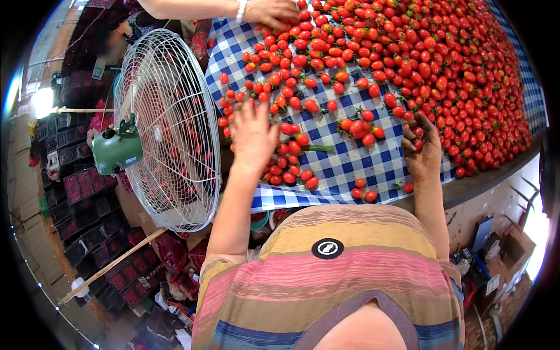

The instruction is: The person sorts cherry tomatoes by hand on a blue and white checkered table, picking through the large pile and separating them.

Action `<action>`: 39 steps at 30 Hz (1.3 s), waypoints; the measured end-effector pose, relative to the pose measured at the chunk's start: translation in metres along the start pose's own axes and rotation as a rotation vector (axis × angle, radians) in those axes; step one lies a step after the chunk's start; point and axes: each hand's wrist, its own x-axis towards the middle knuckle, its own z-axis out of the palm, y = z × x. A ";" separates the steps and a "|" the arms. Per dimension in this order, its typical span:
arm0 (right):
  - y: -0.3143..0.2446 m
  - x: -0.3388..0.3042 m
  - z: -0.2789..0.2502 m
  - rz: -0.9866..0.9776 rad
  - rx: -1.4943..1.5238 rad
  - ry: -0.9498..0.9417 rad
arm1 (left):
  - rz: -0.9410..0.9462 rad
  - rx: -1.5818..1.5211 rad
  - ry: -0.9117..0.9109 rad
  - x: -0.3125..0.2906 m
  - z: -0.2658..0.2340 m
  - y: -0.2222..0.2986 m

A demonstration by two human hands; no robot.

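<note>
My left hand (252,131) lies palm down at the left part of the table, its fingers spread over loose cherry tomatoes (290,147). It grips nothing that I can see. At the edge of the big tomato heap (461,76), my right hand (424,151) has its darkened fingers curled, with red cherry tomatoes showing between them. A short green stem (318,148) lies right of my left hand. Between my hands sits a small cluster of cherry tomatoes (361,128), some with green caps. A few more rest near the front edge.
A blue-and-white checked cloth (326,181) covers the table. Another person's hand (272,10), with a white bracelet, reaches over tomatoes at the far left. A large caged fan (166,128) stands close to my left arm. Stacked dark crates (87,185) of red produce are farther left.
</note>
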 end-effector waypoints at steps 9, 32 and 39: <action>-0.068 -0.069 -0.032 -0.266 -0.035 -0.109 | 0.707 -0.370 -0.062 0.005 0.019 0.141; 0.019 -0.026 0.036 0.104 -0.032 0.078 | 0.402 -0.110 0.298 0.080 0.036 0.118; 0.037 -0.006 0.014 0.212 -0.110 0.103 | 0.324 -0.304 0.341 0.076 0.052 0.084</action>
